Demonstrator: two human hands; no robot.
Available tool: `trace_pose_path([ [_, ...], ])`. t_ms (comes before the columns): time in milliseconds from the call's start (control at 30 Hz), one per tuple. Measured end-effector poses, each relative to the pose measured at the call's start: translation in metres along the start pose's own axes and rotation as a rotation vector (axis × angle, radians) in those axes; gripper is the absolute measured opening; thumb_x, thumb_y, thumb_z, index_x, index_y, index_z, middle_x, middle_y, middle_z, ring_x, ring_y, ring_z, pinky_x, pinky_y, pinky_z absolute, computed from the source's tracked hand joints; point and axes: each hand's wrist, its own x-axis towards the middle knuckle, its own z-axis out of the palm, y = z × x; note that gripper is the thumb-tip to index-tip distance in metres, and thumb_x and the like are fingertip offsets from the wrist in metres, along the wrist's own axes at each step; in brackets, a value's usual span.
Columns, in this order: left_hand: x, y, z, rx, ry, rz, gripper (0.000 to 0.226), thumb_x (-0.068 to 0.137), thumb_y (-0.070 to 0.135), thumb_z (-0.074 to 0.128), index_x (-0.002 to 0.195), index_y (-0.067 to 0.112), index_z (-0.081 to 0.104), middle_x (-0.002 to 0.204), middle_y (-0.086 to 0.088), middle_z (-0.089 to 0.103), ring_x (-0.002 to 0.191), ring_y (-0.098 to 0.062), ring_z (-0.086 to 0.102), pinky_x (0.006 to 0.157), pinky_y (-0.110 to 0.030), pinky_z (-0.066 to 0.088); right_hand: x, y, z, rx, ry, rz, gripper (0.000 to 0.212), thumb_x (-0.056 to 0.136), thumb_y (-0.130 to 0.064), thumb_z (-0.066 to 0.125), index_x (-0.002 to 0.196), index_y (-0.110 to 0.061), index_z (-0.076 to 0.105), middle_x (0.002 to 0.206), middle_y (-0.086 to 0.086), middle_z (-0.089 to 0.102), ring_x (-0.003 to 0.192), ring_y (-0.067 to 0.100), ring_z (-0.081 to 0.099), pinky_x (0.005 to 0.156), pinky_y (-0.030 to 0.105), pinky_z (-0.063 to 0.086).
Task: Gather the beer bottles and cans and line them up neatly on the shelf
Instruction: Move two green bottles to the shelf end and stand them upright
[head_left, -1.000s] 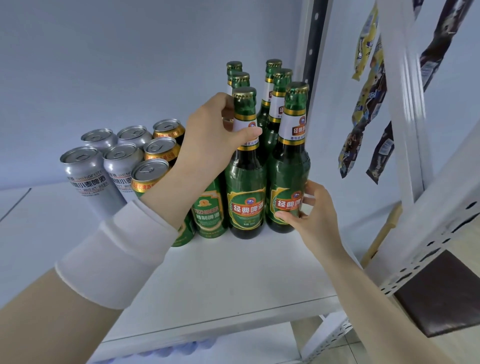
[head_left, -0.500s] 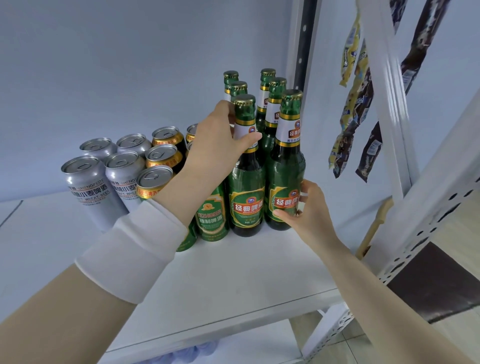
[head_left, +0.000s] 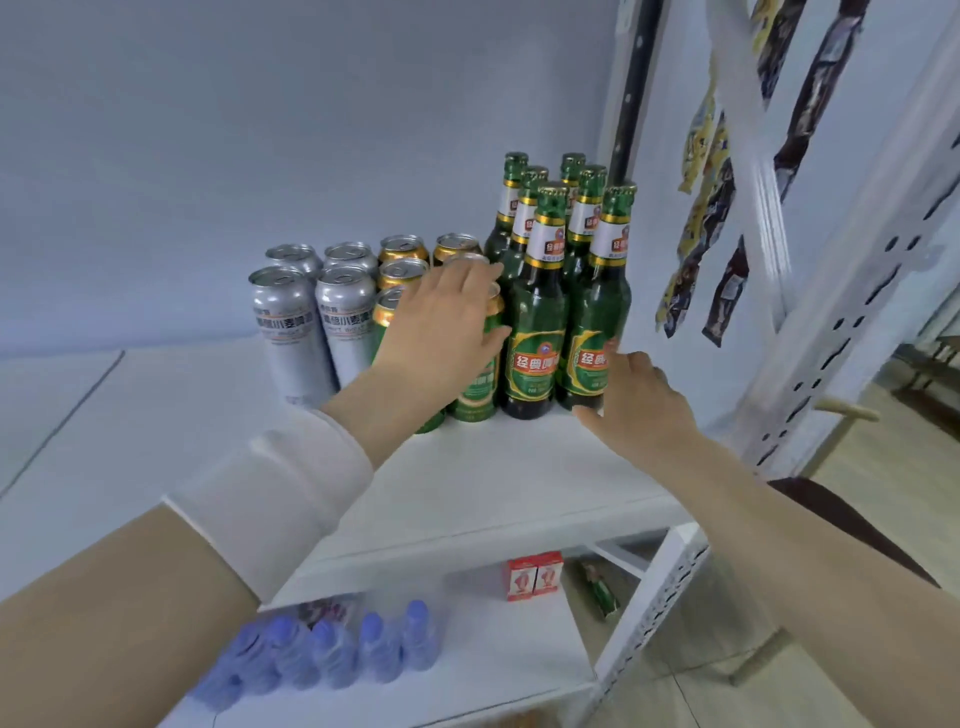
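Resting left hand, fingers straight, on green can; right hand loose-fingered, touching front bottle.

The bottles on the shelf are glossy green glass with paper labels and gold foil necks; the shelf is smooth, matt white metal. The cans on it are metal, the silver ones satin, the green-gold ones shinier. Right of the shelf hang glossy plastic packets, below it stand clear plastic water bottles, over it a soft cloth sleeve.
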Motion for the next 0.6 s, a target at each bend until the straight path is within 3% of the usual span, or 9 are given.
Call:
trace_pose_path([
  [100,-0.047,-0.002,-0.007,0.039,-0.085,-0.041,0.050,0.091,0.032,0.048,0.136,0.015,0.035,0.135,-0.009,0.046,0.127,-0.028,0.039,0.105,-0.036,0.026,-0.033,-0.015,-0.002,-0.129,-0.053,-0.061,0.064,0.089,-0.041,0.052,0.135,-0.004,0.028,0.134,0.018,0.039,0.124,0.036,0.041,0.099,0.046,0.039],
  [300,-0.124,-0.026,-0.030,0.050,-0.290,-0.186,0.048,0.091,0.034,0.047,0.134,0.016,0.038,0.136,-0.008,0.046,0.126,-0.028,0.043,0.103,-0.037,0.031,-0.090,-0.069,0.000,-0.163,-0.190,-0.268,0.063,0.091,-0.040,0.048,0.140,-0.007,0.027,0.141,0.016,0.036,0.131,0.034,0.034,0.108,0.048,0.033],
  [600,-0.242,-0.161,-0.104,0.084,-0.323,-0.436,0.047,0.092,0.037,0.046,0.135,0.018,0.038,0.135,-0.006,0.047,0.124,-0.026,0.046,0.101,-0.037,0.034,-0.146,-0.261,0.016,-0.150,-0.216,-0.548,0.058,0.091,-0.041,0.047,0.138,-0.009,0.035,0.138,0.014,0.040,0.126,0.033,0.040,0.103,0.043,0.036],
])
